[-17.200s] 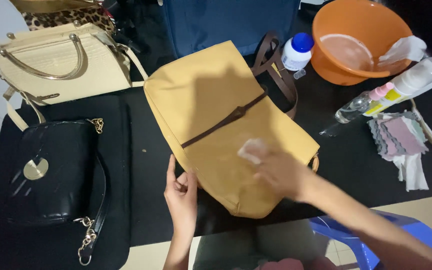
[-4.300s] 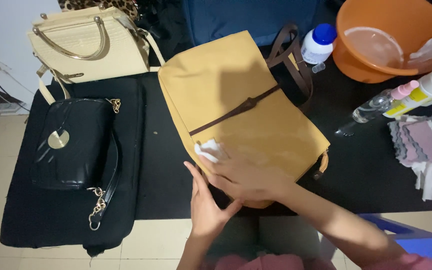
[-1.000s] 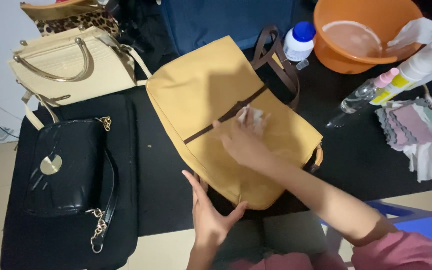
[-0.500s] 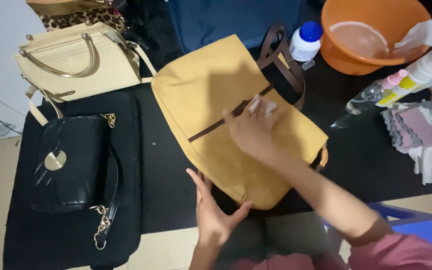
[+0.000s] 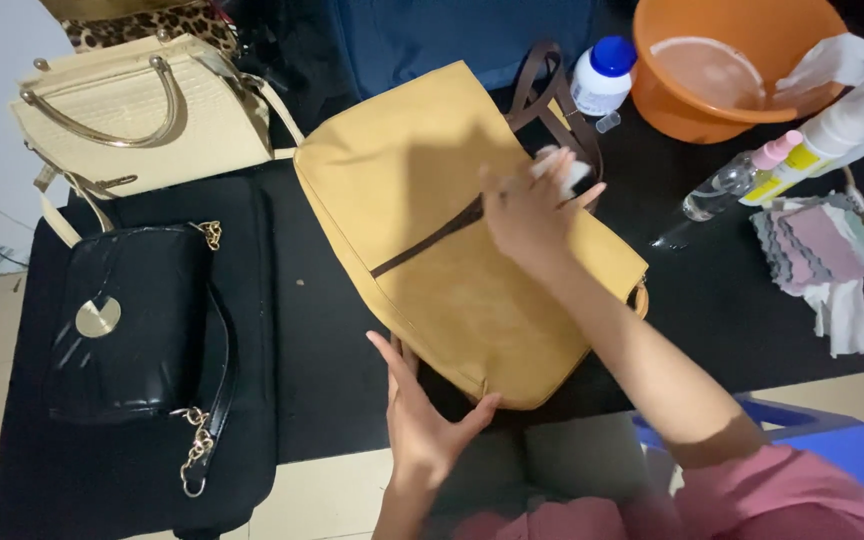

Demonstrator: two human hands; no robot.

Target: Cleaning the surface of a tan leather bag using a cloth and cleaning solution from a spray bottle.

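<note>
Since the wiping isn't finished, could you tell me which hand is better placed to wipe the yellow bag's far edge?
Probably the right hand: it holds the white wipe on the yellow bag, while the left hand braces the near corner.

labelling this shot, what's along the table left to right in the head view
black handbag → mustard yellow bag → right hand holding a white wipe → clear spray bottle → stack of cloths

Right hand (image 5: 527, 215) pressing white wipe (image 5: 564, 172) on mustard bag (image 5: 422, 230); left hand (image 5: 422, 425) steadying corner

White blue-capped bottle (image 5: 597, 84); yellow-labelled spray bottle (image 5: 742, 180).
</note>
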